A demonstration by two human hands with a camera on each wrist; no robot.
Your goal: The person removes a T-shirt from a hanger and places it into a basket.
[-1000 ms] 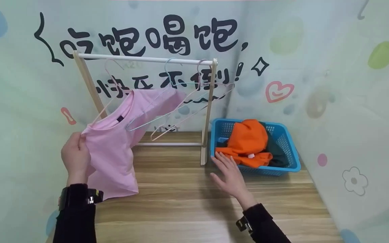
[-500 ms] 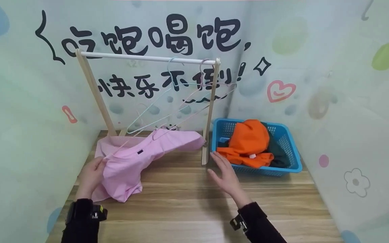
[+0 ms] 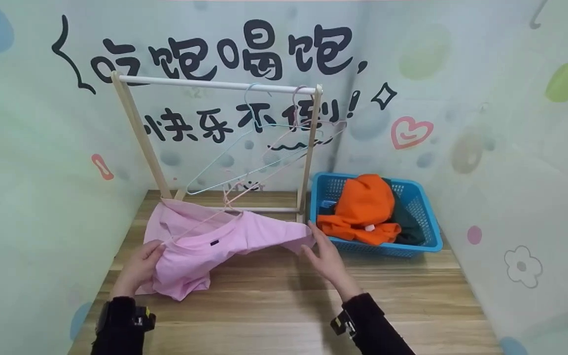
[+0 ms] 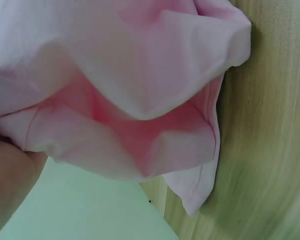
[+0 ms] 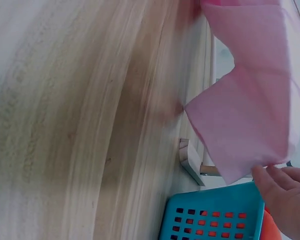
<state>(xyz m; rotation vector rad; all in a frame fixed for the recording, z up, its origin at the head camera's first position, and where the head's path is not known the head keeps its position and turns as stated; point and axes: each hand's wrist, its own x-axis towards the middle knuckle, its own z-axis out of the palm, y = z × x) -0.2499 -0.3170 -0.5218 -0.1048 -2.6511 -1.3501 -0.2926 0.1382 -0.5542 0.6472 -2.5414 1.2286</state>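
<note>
A pink T-shirt (image 3: 200, 256) with a small black neck label lies bunched low over the table, in front of the rack. A pink hanger (image 3: 226, 195) runs into its neck opening, hook toward the back. My left hand (image 3: 138, 264) pinches the shirt's left shoulder, where the hanger's end reaches. Over at the other side, my right hand (image 3: 331, 259) is at the sleeve end (image 5: 245, 135), thumb and fingers apart around its edge. In the left wrist view, loose folds of the shirt (image 4: 140, 65) fill most of the picture.
Behind the shirt stands a small clothes rack (image 3: 215, 85) with wooden posts and a white bar. A light blue hanger (image 3: 225, 148) and another pinkish hanger (image 3: 298, 106) hang from it. To the right, a blue basket (image 3: 432, 231) holds orange clothing (image 3: 365, 202) and dark green clothing (image 3: 405, 217).
The shirt and its hanger came down from beside the rack's bar to low over the table, with my left hand lowering it. My right hand now meets the sleeve.
</note>
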